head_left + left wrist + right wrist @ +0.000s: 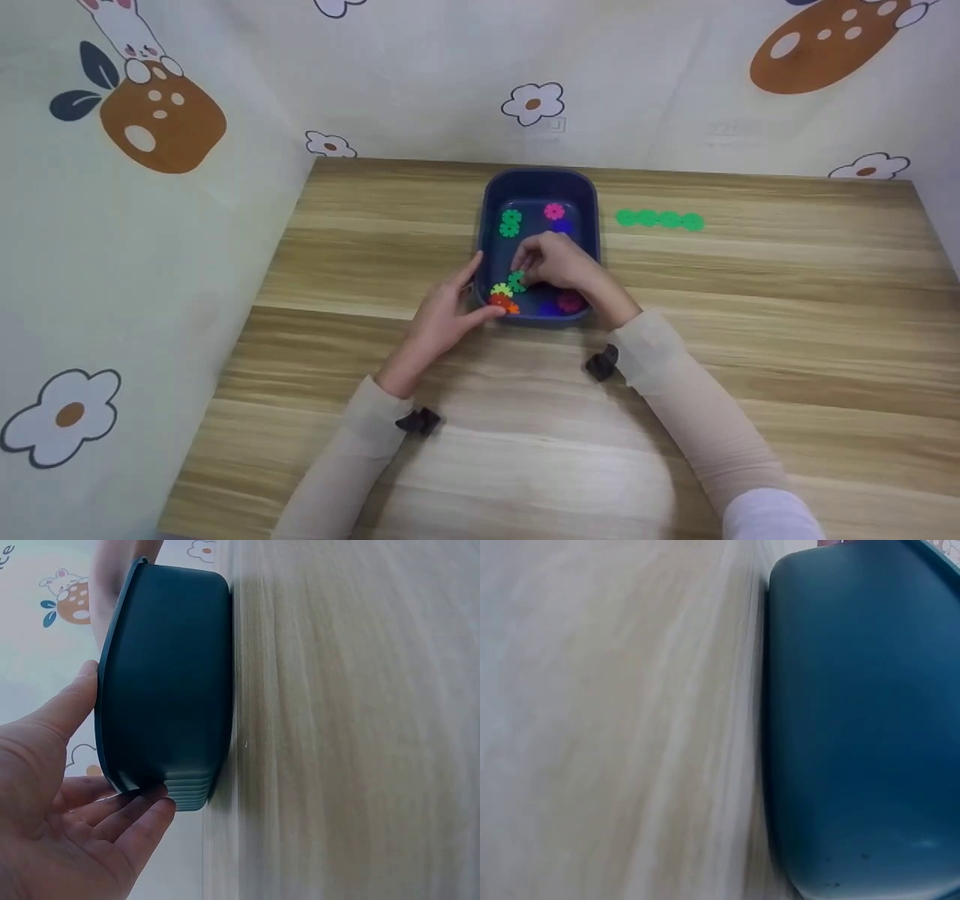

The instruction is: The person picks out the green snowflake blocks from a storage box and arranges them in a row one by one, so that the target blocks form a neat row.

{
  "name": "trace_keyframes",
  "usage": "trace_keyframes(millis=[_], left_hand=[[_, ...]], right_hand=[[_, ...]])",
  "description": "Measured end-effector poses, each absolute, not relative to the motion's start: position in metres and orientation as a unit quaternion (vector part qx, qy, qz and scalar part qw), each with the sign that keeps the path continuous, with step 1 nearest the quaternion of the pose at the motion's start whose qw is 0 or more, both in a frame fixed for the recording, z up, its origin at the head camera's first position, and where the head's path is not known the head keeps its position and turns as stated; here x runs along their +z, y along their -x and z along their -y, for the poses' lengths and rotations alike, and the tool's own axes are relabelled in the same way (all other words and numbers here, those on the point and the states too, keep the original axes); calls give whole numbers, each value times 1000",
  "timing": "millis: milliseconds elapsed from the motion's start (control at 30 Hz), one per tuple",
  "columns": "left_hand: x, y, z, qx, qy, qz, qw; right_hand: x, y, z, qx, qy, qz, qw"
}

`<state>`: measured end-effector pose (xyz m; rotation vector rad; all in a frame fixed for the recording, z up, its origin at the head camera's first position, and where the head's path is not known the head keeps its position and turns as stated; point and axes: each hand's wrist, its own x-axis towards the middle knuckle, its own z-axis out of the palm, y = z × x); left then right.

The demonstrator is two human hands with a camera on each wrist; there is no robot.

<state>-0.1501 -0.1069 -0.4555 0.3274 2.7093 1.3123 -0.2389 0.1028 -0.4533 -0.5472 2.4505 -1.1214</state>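
- At the bottom of the head view, two light sleeves reach upward, with a small black device at the left wrist and another at the right one.
- The left hand grips the lower left corner of the dark blue bin (in the wrist views it looks more teal), thumb and fingers around the corner.
- In this corner lie a yellow disc, a red disc and an orange disc, close together.
- The right hand, inside the bin at the frame's centre, pinches a green disc, which is just beside the yellow one.
- In the bin's lower right corner are a blue disc and a dark pink disc.
- Farther inside are two green discs, touching, and a pink disc.
- Right of the bin, a green row lies on the wooden table.
- At the top is a patterned wall.
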Motion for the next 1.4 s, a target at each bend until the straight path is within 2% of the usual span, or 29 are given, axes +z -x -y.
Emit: trace_keyframes(millis=[733,1400], left_hand=[[-455,149,105,435,-100,-893,64],[-454,150,107,431,-86,-895,78]], right_hand=[[-445,235,-108,-475,190,-848,137],[-414,243,-133,-499,156,-849,79]])
